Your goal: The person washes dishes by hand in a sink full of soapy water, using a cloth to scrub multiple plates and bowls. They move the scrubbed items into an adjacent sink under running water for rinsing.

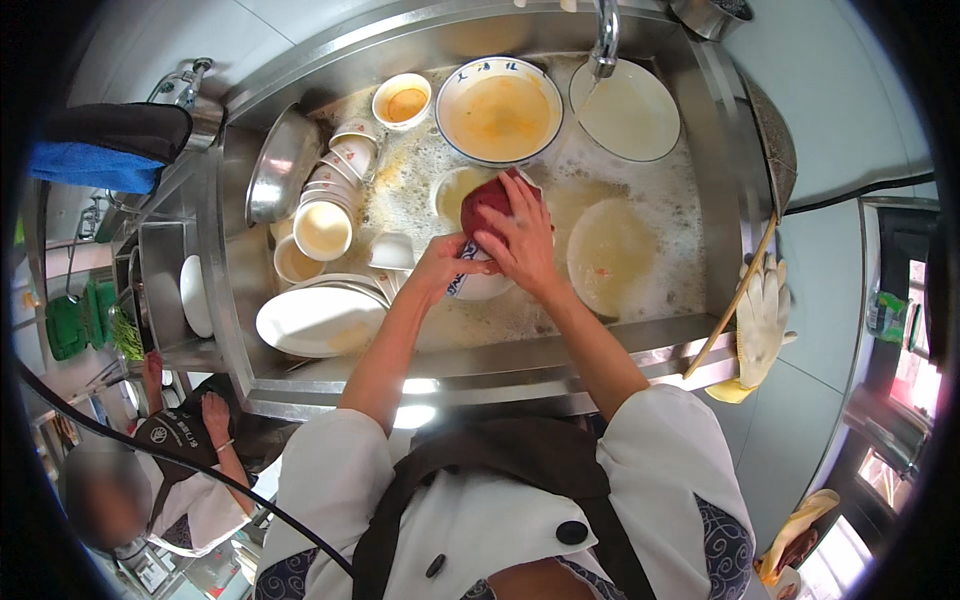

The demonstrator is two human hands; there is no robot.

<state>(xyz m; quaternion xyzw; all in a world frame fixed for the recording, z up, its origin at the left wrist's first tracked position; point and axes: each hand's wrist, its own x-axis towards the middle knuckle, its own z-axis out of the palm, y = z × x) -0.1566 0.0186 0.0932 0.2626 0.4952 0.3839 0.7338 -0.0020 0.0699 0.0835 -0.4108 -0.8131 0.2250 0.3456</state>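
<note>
My left hand (448, 264) grips the rim of a white bowl with a blue pattern (474, 279), held tilted over the sink water. A dark red cloth (487, 206) is pressed against the bowl under my right hand (521, 232), fingers spread over it. Much of the bowl is hidden by the hands and cloth. Just beyond, a pale bowl (453, 196) sits in the suds. To the right a large plate (611, 255) lies under the cloudy water. A small white bowl (391, 250) is close to my left hand.
The steel sink (480, 36) holds foamy water. Stacked bowls (330, 195), oval plates (319, 319) and a metal basin (283, 169) crowd its left side. Large bowls (499, 112) stand at the back near the faucet (604, 45). White gloves (761, 315) hang at right; a co-worker (195, 465) is at left.
</note>
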